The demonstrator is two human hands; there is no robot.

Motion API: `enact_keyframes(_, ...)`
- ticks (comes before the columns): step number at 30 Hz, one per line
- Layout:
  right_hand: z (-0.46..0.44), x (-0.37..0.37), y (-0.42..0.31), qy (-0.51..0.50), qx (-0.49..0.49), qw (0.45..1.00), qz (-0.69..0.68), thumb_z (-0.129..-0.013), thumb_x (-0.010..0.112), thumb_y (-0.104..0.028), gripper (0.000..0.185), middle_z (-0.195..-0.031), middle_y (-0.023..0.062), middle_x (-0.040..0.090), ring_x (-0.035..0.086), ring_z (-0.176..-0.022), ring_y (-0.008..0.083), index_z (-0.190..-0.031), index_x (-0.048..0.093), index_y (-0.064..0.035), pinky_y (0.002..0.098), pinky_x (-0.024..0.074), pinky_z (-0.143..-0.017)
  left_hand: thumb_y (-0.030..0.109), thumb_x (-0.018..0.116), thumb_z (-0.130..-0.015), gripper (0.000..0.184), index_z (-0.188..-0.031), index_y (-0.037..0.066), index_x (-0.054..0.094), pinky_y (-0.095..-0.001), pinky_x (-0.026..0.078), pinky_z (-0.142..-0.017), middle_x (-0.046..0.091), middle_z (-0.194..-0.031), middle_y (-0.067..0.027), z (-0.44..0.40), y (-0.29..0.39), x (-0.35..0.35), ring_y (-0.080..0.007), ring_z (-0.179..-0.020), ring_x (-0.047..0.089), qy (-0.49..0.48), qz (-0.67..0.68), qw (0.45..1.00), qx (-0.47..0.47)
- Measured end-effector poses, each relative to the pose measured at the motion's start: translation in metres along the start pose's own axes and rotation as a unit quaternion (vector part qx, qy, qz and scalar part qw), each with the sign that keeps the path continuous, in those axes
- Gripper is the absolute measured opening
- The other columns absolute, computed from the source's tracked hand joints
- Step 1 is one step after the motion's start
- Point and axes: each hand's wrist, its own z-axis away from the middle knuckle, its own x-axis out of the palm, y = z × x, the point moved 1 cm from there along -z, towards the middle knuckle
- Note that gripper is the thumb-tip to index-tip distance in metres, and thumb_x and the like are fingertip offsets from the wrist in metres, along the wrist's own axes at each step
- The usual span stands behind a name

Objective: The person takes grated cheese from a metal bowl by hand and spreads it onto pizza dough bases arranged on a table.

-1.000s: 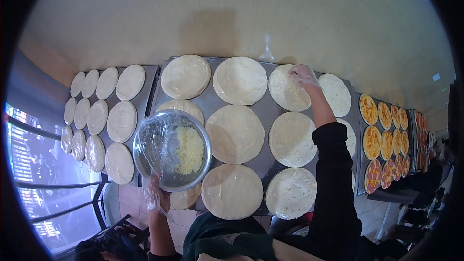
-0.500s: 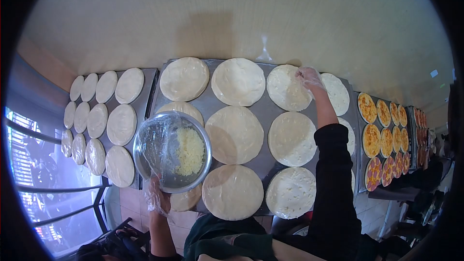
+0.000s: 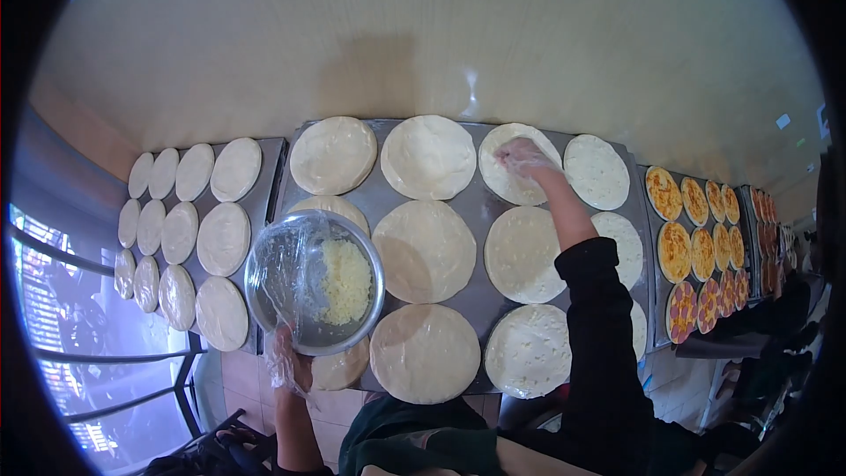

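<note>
Gloved in clear plastic, my left hand (image 3: 289, 361) grips the lower rim of a metal bowl (image 3: 374, 304) above the left part of the middle tray. Shredded white cheese (image 3: 345, 282) lies in the bowl's right half, and clear film covers its left side. My right hand (image 3: 522, 157), also in a clear glove, is over the upper dough round (image 3: 502, 187) in the third column. Its fingers are drawn together; whatever they hold is too small to make out. Below that round lies another dough round (image 3: 522, 256), and one with white bits (image 3: 529, 353) is nearest my body.
Plain dough rounds (image 3: 236, 169) fill a tray at the left. Further right, trays hold rounds with orange topping (image 3: 674, 251) and some with pink slices (image 3: 681, 310). A wall (image 3: 564, 44) stands behind the trays. A barred window (image 3: 115, 344) is at the left.
My right hand has moved left and slightly down, from the right edge of the upper round to over its middle. My left hand still holds the bowl. The view has shifted slightly.
</note>
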Motion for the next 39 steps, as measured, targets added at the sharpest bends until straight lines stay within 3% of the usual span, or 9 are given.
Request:
enact_keyframes(13, 0.023, 0.014, -0.019, 0.111, -0.03, 0.992, 0.047, -0.073, 0.048, -0.015, 0.019, -0.086, 0.0128, 0.058, 0.054, -0.084, 0.0276, -0.086, 0.059, -0.0073, 0.0364, 0.0409, -0.077, 0.037, 0.046, -0.08, 0.045, -0.113, 0.008, 0.037, -0.0354, 0.047, -0.069, 0.048, -0.107, -0.0082, -0.007, 0.001, -0.012, -0.0202, -0.092, 0.051, -0.034, 0.036, 0.998, -0.025)
enact_keyframes(15, 0.026, 0.039, -0.028, 0.233, -0.225, 0.929, -0.179, -0.072, 0.049, -0.008, 0.018, -0.079, 0.0104, 0.058, 0.054, -0.075, 0.0198, -0.085, 0.06, -0.0057, 0.0337, 0.0426, -0.071, 0.037, 0.044, -0.081, 0.047, -0.116, 0.007, 0.035, -0.0376, 0.046, -0.073, 0.046, -0.108, -0.0089, -0.015, 0.001, -0.019, -0.0217, -0.093, 0.051, -0.115, 0.002, 0.993, -0.01)
enact_keyframes(16, 0.07, -0.002, -0.092, 0.156, -0.148, 0.938, -0.271, -0.07, 0.049, -0.005, 0.017, -0.073, 0.0089, 0.059, 0.054, -0.072, 0.0162, -0.083, 0.06, -0.0058, 0.0307, 0.0433, -0.068, 0.037, 0.043, -0.082, 0.048, -0.117, 0.006, 0.033, -0.0399, 0.044, -0.077, 0.044, -0.11, -0.0106, -0.018, 0.004, -0.012, -0.0241, -0.097, 0.048, -0.103, 0.021, 0.994, -0.04)
enact_keyframes(21, 0.176, 0.006, -0.27, 0.004, -0.343, 0.885, -0.314, -0.064, 0.055, -0.01, 0.013, -0.067, 0.0133, 0.058, 0.055, -0.06, 0.0211, -0.073, 0.061, -0.0021, 0.0322, 0.0428, -0.057, 0.038, 0.042, -0.081, 0.05, -0.118, 0.005, 0.033, -0.0406, 0.042, -0.081, 0.039, -0.116, -0.0148, -0.034, 0.01, -0.015, -0.0273, -0.104, 0.043, -0.234, -0.014, 0.971, -0.042)
enact_keyframes(22, 0.184, 0.024, -0.296, 0.025, -0.357, 0.92, -0.162, -0.064, 0.055, -0.01, 0.01, -0.063, 0.0144, 0.056, 0.054, -0.059, 0.0254, -0.065, 0.058, -0.0002, 0.0349, 0.0416, -0.055, 0.039, 0.041, -0.081, 0.05, -0.118, 0.005, 0.034, -0.0402, 0.043, -0.081, 0.039, -0.116, -0.015, -0.034, 0.016, -0.015, -0.0272, -0.104, 0.042, -0.245, -0.021, 0.967, -0.06)
enact_keyframes(24, 0.185, 0.1, -0.322, 0.292, -0.441, 0.83, -0.176, -0.064, 0.056, -0.011, 0.012, -0.059, 0.0155, 0.055, 0.053, -0.059, 0.0295, -0.058, 0.055, -0.0007, 0.0381, 0.0411, -0.054, 0.042, 0.038, -0.081, 0.052, -0.117, 0.005, 0.035, -0.0386, 0.042, -0.08, 0.04, -0.115, -0.0152, -0.046, 0.012, -0.033, -0.0265, -0.105, 0.042, -0.289, -0.054, 0.956, -0.026)
enact_keyframes(27, 0.201, 0.143, -0.368, 0.375, -0.401, 0.83, -0.097, -0.063, 0.056, -0.011, 0.01, -0.059, 0.016, 0.055, 0.054, -0.057, 0.0286, -0.059, 0.057, -0.0011, 0.0382, 0.0424, -0.053, 0.039, 0.042, -0.08, 0.051, -0.116, 0.003, 0.036, -0.0356, 0.042, -0.08, 0.043, -0.111, -0.0148, -0.086, -0.003, -0.077, -0.0244, -0.102, 0.044, -0.353, -0.045, 0.933, -0.058)
enact_keyframes(29, 0.205, 0.155, -0.388, 0.143, -0.338, 0.93, -0.009, -0.068, 0.051, -0.011, 0.014, -0.065, 0.0155, 0.058, 0.057, -0.06, 0.027, -0.065, 0.06, -0.0003, 0.0356, 0.0455, -0.053, 0.039, 0.042, -0.08, 0.051, -0.116, 0.003, 0.036, -0.0355, 0.042, -0.079, 0.043, -0.111, -0.0148, -0.09, 0.001, -0.076, -0.0243, -0.102, 0.044, -0.382, -0.063, 0.921, -0.045)
enact_keyframes(39, 0.231, 0.157, -0.443, 0.18, -0.239, 0.953, -0.048, -0.061, 0.058, -0.01, 0.011, -0.068, 0.016, 0.059, 0.058, -0.061, 0.0271, -0.068, 0.062, -0.0017, 0.0348, 0.0467, -0.056, 0.036, 0.045, -0.079, 0.049, -0.115, 0.003, 0.037, -0.035, 0.043, -0.078, 0.044, -0.109, -0.0141, -0.079, 0.015, -0.073, -0.0237, -0.099, 0.046, -0.491, -0.174, 0.849, 0.093)
